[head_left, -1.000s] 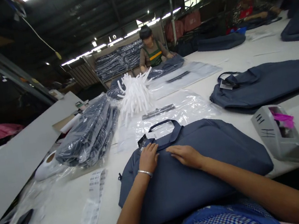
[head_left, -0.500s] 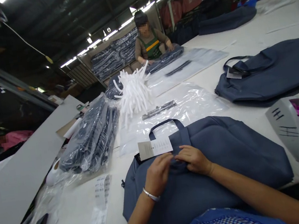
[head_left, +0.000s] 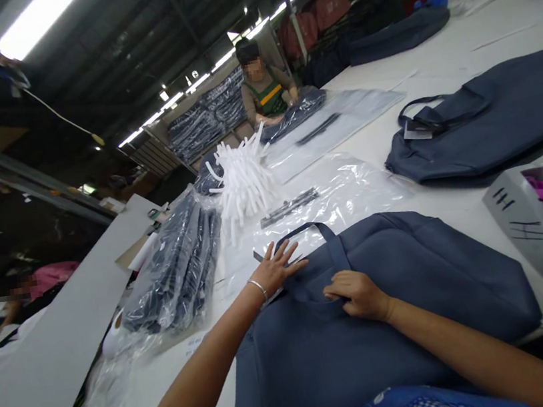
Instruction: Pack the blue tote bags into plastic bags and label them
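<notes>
A dark blue bag lies on the white table in front of me, its far handle standing up in a loop. My left hand is open with fingers spread, over the bag's upper left edge beside that handle. It covers most of the hang tag, whose pale corner shows behind the fingers. My right hand is curled closed on the near handle, which droops over the bag's side.
A clear plastic bag lies behind, with white foam-like strips beside it. Bagged dark goods sit left. At right are another blue bag and a grey bin. A co-worker handles a wrapped item across the table.
My left hand has moved up and left from beside my right hand, its fingers spreading over the hang tag. My right hand stays at the near handle. The view has tilted slightly.
</notes>
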`<state>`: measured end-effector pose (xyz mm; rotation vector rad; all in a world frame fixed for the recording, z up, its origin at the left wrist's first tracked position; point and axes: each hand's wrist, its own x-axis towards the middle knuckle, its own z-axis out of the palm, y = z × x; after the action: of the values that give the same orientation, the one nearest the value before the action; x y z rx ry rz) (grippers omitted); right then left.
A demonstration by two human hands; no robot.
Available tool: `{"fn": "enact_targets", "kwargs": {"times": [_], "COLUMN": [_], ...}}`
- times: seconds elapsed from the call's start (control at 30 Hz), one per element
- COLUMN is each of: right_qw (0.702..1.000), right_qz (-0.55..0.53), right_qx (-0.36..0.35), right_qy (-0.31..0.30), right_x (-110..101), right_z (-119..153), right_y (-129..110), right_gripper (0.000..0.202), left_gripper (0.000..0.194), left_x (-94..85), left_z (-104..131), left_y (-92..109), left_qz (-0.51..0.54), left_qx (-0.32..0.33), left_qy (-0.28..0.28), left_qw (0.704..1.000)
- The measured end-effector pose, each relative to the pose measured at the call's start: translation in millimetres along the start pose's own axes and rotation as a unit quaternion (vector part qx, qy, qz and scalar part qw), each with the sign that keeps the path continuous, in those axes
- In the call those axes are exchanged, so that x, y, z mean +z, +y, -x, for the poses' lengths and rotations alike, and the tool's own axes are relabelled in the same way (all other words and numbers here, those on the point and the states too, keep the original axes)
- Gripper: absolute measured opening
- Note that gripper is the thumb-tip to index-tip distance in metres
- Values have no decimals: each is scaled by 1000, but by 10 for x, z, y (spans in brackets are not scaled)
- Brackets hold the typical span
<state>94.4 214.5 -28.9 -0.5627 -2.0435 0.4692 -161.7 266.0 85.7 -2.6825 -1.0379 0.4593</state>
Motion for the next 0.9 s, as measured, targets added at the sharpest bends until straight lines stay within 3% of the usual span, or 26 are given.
{"fn": "enact_targets", "kwargs": {"times": [0.13, 0.2, 0.3, 0.4, 0.47, 0.67, 0.8, 0.9], "right_qw": [1000, 1000, 1000, 1000, 1000, 1000, 1000, 1000], "right_qz": [8, 7, 1, -5, -7, -8, -11, -20], "right_qx": [-9, -3, 6, 10, 11, 13, 14, 17], "right_qy": [7, 5, 4, 4, 2, 4, 13, 15], "right_x": [9, 14, 24, 32, 35, 31, 27, 32], "right_z": [-1, 7, 17, 15, 10, 17, 19, 9], "right_y": [15, 29, 46, 51, 52, 60, 58, 57], "right_gripper": [27, 30, 32, 32, 31, 31, 30, 30], "left_gripper": [29, 18, 23, 57, 66, 25, 23, 17], "left_x": [39, 35, 19, 40, 91, 212, 76, -66], "left_z": [-163, -150, -38, 78, 92, -134, -173, -59], "left_y": [-200, -359, -541, -563, -518, -476, -546, -600], "left_qz": [-16, -17, -9, 0, 5, 47, 79, 96], "left_qx": [17, 16, 25, 30, 32, 65, 68, 16], "left_qy": [-27, -39, -54, -51, -43, -57, -70, -86], "left_qw": [999, 999, 998, 998, 999, 995, 992, 992]}}
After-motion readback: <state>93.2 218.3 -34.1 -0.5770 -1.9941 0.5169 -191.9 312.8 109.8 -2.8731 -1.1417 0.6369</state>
